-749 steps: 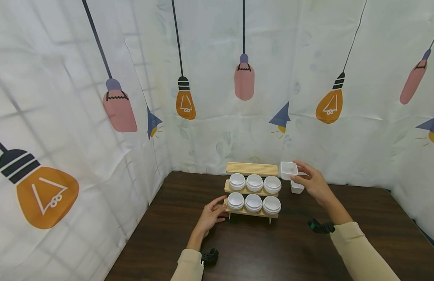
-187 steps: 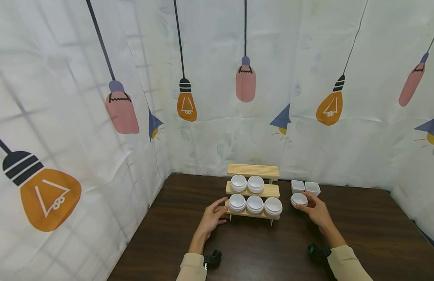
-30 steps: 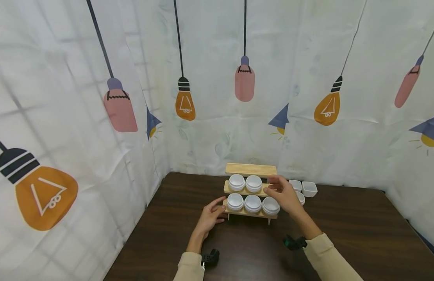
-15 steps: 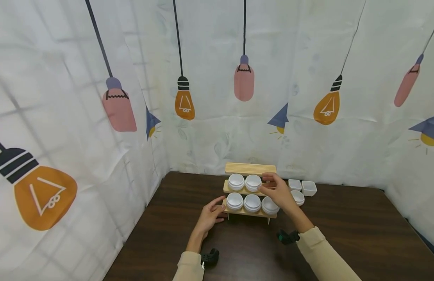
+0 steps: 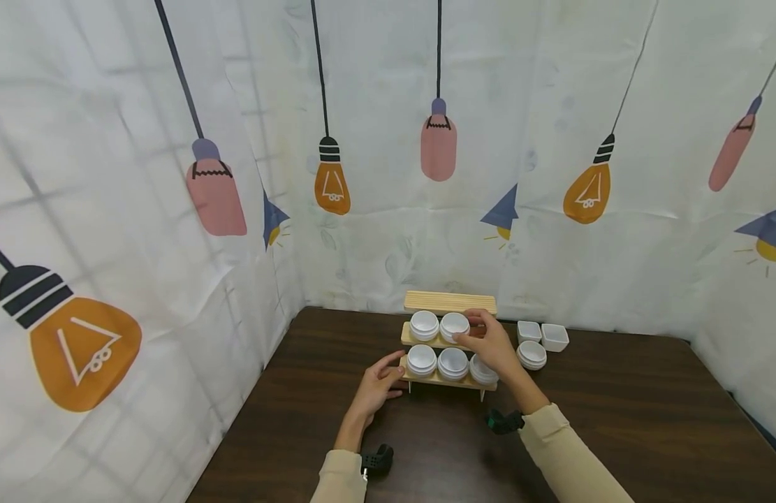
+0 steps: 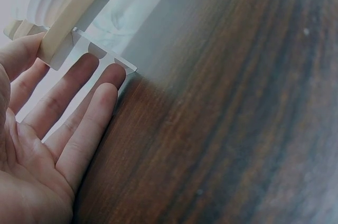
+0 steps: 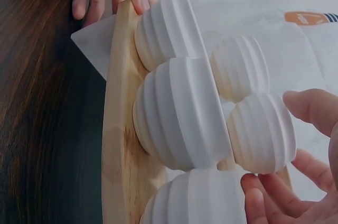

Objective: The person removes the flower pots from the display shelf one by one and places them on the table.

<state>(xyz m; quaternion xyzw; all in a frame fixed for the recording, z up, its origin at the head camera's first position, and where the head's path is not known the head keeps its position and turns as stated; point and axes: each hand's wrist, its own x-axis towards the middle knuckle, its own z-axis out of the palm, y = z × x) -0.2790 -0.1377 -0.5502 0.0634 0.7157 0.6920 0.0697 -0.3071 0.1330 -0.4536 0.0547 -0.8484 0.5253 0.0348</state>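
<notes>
A tiered wooden rack (image 5: 450, 302) with slatted shelves stands on the table. Its lower shelf bears a row of three round white bowls (image 5: 422, 360) with ridged sides; the middle shelf bears two, a left bowl (image 5: 424, 323) and a right bowl (image 5: 454, 324). My left hand (image 5: 374, 388) grips the left end of the lower shelf, thumb on top, other fingers loosely extended below, as the left wrist view shows. My right hand (image 5: 491, 344) holds the right bowl of the middle shelf between thumb and fingers. In the right wrist view the thumb (image 7: 311, 105) meets its rim.
Right of the rack, another round white bowl (image 5: 531, 354) sits on the dark wooden table (image 5: 633, 398). Two square white dishes, a left dish (image 5: 529, 331) and a right dish (image 5: 554, 337), stand behind it. A curtain with printed lamps (image 5: 375, 244) hangs behind the table.
Earlier, a square dish and a round bowl came off the rack onto the table. Within the last second my right hand moved left to the middle shelf's right bowl. The left hand stays put.
</notes>
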